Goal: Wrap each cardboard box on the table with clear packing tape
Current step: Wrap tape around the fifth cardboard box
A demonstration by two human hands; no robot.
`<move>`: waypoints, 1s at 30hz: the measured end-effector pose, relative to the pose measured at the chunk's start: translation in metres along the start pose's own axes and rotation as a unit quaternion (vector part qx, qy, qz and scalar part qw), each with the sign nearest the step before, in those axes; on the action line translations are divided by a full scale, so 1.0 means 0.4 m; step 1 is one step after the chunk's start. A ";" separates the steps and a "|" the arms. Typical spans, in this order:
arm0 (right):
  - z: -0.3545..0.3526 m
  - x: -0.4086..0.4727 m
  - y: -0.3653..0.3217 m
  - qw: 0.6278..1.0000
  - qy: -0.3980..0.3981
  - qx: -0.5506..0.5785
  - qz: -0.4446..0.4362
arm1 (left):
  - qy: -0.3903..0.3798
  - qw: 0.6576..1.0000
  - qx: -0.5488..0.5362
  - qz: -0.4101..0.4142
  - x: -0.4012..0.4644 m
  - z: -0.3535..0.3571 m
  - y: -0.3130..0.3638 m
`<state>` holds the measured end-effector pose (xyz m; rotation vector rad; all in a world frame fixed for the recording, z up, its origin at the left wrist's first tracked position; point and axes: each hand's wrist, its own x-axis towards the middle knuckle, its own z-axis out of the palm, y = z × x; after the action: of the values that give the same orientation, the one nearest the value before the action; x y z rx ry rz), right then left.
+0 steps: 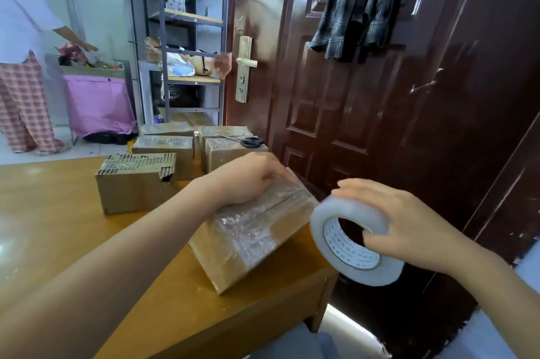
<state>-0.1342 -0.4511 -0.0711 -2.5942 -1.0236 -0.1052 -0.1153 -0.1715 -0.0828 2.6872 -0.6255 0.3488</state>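
Box (pixel 257 230) at frame centre lies under the flat, pressing left hand (pixel 251 176); the right hand (pixel 409 230) grips the tape roll (pixel 350 241) just right of its long side.

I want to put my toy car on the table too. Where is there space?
The wide bare stretch of the wooden table left of the torn-topped cardboard box is free, and so is the near edge below the left hand. The far right corner is crowded with taped boxes and black-handled scissors.
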 end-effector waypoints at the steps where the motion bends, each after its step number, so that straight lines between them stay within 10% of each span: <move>1: 0.007 -0.011 0.009 1.000 0.005 0.005 0.002 | -0.005 1.000 0.015 0.000 0.001 0.002 0.012; 11: 0.021 0.025 0.002 0.988 0.146 0.050 -0.024 | -0.049 0.982 0.179 0.015 0.011 -0.001 0.003; 20: 0.062 0.118 -0.019 0.937 0.312 0.145 -0.060 | -0.130 0.969 0.071 -0.196 -0.015 0.006 0.042; 30: 0.120 0.074 0.026 0.941 0.262 0.201 -0.080 | -0.061 0.979 0.106 -0.163 -0.025 0.052 0.027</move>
<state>-0.1081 -0.4225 -0.1132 -1.9561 -0.9302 -0.5376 -0.1258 -0.1850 -0.1018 2.9692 -0.1777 0.1702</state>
